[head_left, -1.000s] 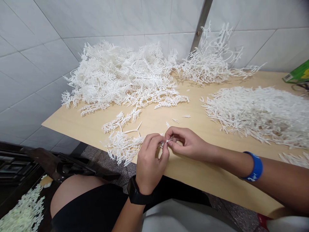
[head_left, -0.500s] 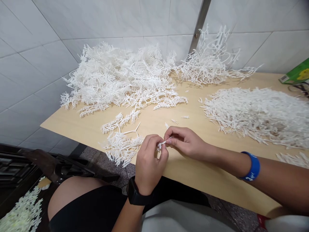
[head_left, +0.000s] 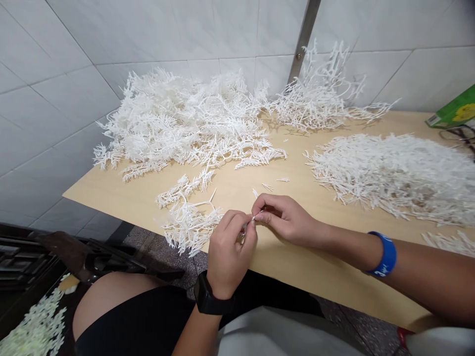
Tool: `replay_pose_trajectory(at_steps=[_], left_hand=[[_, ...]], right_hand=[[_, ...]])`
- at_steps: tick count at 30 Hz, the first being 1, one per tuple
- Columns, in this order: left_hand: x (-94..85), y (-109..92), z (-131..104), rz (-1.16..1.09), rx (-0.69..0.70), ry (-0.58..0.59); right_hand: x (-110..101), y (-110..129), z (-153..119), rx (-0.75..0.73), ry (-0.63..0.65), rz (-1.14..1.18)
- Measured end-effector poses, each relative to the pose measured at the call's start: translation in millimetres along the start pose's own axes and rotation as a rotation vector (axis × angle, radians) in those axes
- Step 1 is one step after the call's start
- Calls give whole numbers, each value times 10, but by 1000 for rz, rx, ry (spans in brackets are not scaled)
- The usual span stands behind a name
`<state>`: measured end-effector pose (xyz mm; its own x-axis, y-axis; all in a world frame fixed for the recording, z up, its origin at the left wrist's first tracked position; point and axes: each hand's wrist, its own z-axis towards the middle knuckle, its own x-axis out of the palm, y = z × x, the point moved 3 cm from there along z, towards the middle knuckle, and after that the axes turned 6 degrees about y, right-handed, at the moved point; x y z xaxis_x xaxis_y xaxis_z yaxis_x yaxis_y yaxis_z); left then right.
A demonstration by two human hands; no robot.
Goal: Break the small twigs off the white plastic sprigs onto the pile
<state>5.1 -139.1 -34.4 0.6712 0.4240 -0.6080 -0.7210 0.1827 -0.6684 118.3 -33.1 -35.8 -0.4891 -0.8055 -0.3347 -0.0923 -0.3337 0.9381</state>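
My left hand (head_left: 228, 252), with a black watch on the wrist, and my right hand (head_left: 285, 220), with a blue wristband, meet at the near edge of a light wooden table (head_left: 319, 269). Both pinch one small white plastic sprig (head_left: 253, 218) between thumb and fingertips. Just left of my left hand lies a white branched plastic piece (head_left: 185, 225) that hangs over the table edge.
A big heap of white branched plastic pieces (head_left: 178, 123) fills the far left of the table. A flatter pile of single sprigs (head_left: 393, 173) lies at the right. A green box (head_left: 458, 111) sits far right. Pale pieces (head_left: 33, 326) lie on the floor at lower left.
My fingers have shifted slightly on the small sprig and my hands sit a little closer together. The piles have not changed.
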Motion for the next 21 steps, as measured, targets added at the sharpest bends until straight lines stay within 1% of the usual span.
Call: replay_pose_trajectory(at_steps=[5,8,10,14,16,19,21], left_hand=[[-5,33,-15,1,-25,-3],[-27,43,-22,14,-33,-19],[-33,45,-18,28,-51,-16],[-36,34,-1,48,-63,-36],[-35,24,6,54,-48,-53],[-37,15,11,53,-37,-69],[-41,15,13,38,-40,-72]], right_hand=[[-7,-14,-10,-23,-11,1],[-30,-25,-14,-38,-59,28],[-65,-23,-15,-47,-148,-20],[-158,-4,-21,-82,-403,-250],[-180,4,-23,-127,-470,-360],[-175,9,-29,-196,-492,-435],[-151,15,-28,-230,-441,-421]])
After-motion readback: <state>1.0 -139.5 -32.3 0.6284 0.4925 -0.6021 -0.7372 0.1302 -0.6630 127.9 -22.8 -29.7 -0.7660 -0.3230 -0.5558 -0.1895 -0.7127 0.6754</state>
